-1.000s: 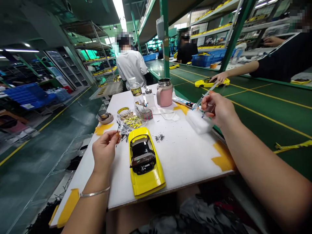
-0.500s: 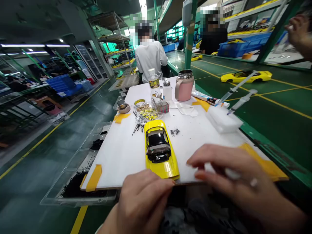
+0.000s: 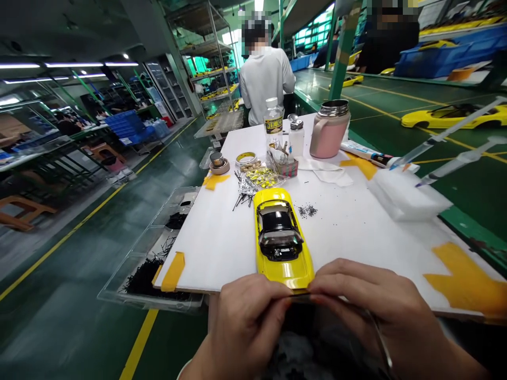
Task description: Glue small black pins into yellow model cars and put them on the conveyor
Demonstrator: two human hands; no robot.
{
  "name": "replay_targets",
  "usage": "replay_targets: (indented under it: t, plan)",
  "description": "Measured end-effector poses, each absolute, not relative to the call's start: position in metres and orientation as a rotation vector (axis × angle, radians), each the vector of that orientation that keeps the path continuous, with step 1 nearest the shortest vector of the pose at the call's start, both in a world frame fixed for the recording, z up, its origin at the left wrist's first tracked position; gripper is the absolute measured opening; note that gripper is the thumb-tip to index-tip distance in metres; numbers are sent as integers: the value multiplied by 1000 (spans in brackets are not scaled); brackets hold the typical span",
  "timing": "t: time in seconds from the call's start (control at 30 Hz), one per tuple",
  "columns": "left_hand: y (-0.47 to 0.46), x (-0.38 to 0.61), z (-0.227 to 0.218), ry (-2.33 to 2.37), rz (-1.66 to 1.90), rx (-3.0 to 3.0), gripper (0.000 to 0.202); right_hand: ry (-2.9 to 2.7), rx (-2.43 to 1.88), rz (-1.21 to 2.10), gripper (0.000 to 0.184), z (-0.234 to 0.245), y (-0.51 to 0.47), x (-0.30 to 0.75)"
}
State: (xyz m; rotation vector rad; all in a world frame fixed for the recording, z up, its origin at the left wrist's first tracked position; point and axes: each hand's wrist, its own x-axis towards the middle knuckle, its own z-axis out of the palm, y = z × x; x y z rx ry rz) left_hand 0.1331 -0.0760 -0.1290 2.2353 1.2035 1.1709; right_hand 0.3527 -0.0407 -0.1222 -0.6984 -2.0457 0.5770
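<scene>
At fingertips, left hand (image 3: 247, 316) and right hand (image 3: 368, 309) pinch thin dark strip (image 3: 301, 296) from either side, fingers closed on it; thin metal tool (image 3: 378, 338), kind unclear, runs down under right hand. Just beyond fingers, yellow model car (image 3: 279, 237) on white board (image 3: 214, 253), nose or tail end just beside strip. Farther past fingers, black pins (image 3: 242, 194) left of car, black specks (image 3: 307, 211) right of it. Farthest, water bottle (image 3: 273, 124), pink flask (image 3: 330, 132), foam block (image 3: 407, 195) holding two syringes (image 3: 447, 142).
</scene>
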Motion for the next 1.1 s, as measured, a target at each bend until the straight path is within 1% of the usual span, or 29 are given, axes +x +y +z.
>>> replay_targets:
  t: [0.1,0.2,0.33,0.47,0.7,0.97,1.1]
  plan:
    - [-69,123,-137,1303,1280,2022,11,-2021,-732,442,14,-128,-29,350]
    - [-55,109,-149,1456,1440,1640,8,-2002,-781,365,11,-137,-16,347]
    - [-33,96,-166,1410,1483,1285,22,-2033,-818,339,12,-150,-6,341]
    - [-24,95,-173,1342,1433,1258,28,-2085,-841,297,13,-158,-4,338]
    - [-20,104,-170,1308,1400,1225,35,-2142,-842,245,14,-162,-2,341]
    - [-18,115,-167,1239,1285,1328,57,-2136,-767,119,11,-167,-3,341]
    - [-15,120,-167,1299,1225,1449,64,-2148,-763,102,15,-171,-3,343]
